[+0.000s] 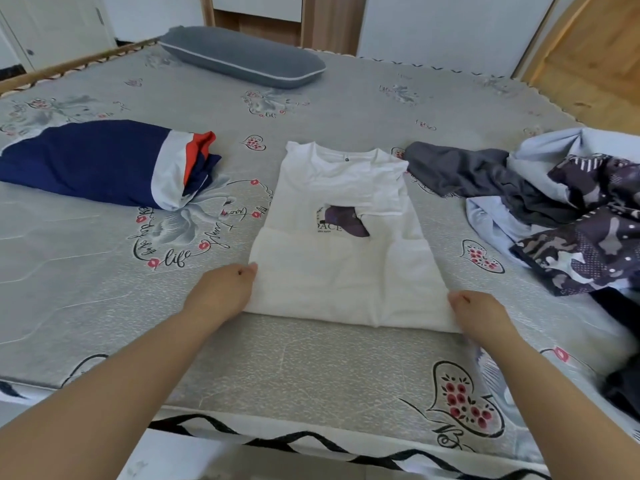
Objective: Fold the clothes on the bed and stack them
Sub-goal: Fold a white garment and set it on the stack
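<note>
Fingers of both hands are curled onto the near edge of the white T-shirt point(341, 258), which is laid flat in the middle of the bed point(277, 358) with its neckline away from the person and its sides already folded inward. The near-left corner is pinched by the left hand point(227, 289) and the near-right corner by the right hand point(479, 313); the fingertips are tucked into the cloth, so their exact spread cannot be told. The shirt is judged to be light, thin and limp: no shape will be kept once it is lifted, and sagging in the middle is to be expected unless both corners are raised together and kept level. The hem corners are therefore thought the right places to be held, so that the lower half can be carried up toward the collar. A folded navy garment point(86, 164) with white and orange panels is seen well apart to the left, where a stack is presumably to be built. A heap of unfolded clothes point(540, 202) is lying to the right, and a grey pillow point(242, 57) at the far side.
</note>
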